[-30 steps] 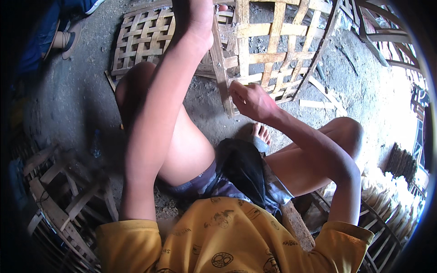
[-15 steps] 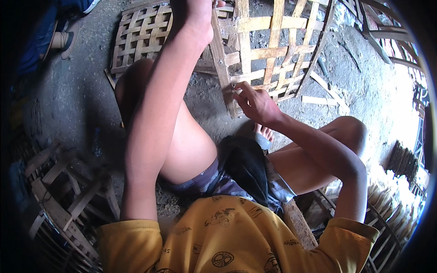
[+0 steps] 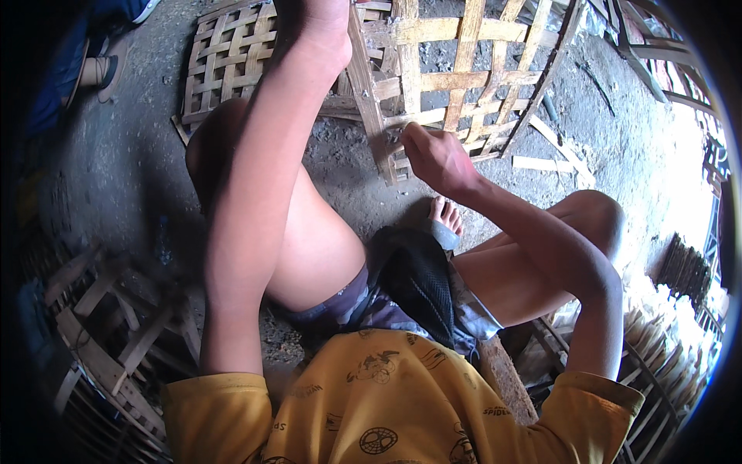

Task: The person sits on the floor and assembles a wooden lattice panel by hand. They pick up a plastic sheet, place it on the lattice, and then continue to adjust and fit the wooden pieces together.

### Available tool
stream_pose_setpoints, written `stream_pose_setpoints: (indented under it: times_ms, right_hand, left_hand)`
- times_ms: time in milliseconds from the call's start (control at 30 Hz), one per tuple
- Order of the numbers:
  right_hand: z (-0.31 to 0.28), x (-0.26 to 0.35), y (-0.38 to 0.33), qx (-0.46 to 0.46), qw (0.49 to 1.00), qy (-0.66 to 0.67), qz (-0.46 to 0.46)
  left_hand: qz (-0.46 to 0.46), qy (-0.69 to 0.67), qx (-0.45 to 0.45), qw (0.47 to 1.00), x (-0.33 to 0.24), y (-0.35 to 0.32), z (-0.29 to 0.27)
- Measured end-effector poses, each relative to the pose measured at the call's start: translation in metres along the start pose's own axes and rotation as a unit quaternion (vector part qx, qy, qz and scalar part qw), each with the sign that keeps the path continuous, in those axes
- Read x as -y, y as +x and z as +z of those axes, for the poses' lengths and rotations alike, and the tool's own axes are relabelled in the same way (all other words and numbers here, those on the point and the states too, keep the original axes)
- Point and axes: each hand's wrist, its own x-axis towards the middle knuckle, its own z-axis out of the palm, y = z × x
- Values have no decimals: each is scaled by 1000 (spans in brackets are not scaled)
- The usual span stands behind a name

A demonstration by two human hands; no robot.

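A woven bamboo panel [image 3: 474, 83] with a wooden side bar [image 3: 366, 93] stands tilted in front of me, its flat strips crossing in an open lattice. My left hand [image 3: 321, 14] is at the upper end of that bar, cut off by the picture's top edge, so its fingers hardly show. Near the lower end of the bar, my right hand [image 3: 437, 161] is closed, fingers curled in beside the lowest strips. Whatever those fingers pinch is hidden behind the knuckles.
Another woven panel [image 3: 228, 58] lies behind at the upper left. Loose pale slats [image 3: 542, 164] are on the floor to the right. A person's sandalled foot [image 3: 110, 71] is at far left. Wooden frames [image 3: 116, 332] stand at lower left; pale bundled material [image 3: 672, 348] is at lower right.
My right hand has drawn off the side bar, slightly up and right, its fingers now more tightly curled. The left hand and the panel's side bar have shifted slightly left and up.
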Motion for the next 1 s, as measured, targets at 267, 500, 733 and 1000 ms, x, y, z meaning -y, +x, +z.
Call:
stream_pose_setpoints:
  times_ms: [267, 500, 733, 1000]
  right_hand:
    - [-6, 4, -4, 52, 998, 10, -34]
    - [-21, 7, 0, 53, 988, 137, -54]
    - [-23, 10, 6, 64, 980, 164, -93]
    - [-20, 8, 5, 81, 983, 136, -97]
  left_hand:
    - [3, -32, 32, 999, 14, 8, -7]
    - [-11, -38, 73, 997, 21, 11, -13]
    - [-22, -19, 49, 998, 19, 18, -24]
    - [-142, 10, -54, 988, 4, 30, -6]
